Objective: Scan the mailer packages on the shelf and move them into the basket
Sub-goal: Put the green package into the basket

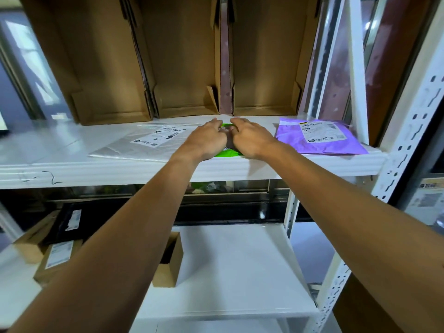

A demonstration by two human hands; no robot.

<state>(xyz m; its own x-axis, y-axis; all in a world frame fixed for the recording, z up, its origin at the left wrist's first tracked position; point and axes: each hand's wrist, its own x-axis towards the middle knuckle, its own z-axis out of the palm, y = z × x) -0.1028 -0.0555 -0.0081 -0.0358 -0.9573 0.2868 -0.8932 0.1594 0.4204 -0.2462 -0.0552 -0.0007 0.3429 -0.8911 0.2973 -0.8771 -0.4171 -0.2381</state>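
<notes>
At the shelf edge, head view: left hand and right hand sit side by side on the green mailer.
Grip: fingers of both hands curl down onto the green mailer and the thumbs tuck into the gap between the hands; I judge this a two-handed grasp, though the hands hide the contact.
Green mailer: lies on the shelf under the grip, only slivers showing at the near and far sides of the hands; not lifted.
Left of the grip: white mailer lies flat, label up, its near corner just beside the left hand.
Right of the grip: purple mailer lies flat, label up, apart from the right hand.
Beyond the grip: open cardboard boxes stand at the back of the shelf.
Below the grip: lower shelf with small boxes.
Basket and scanner: neither is in view.
Done: nothing that can be confirmed; no mailer is seen in a basket.
Left: three mailers remain on the shelf; the green one looks to be the one in hand, the other two untouched.
</notes>
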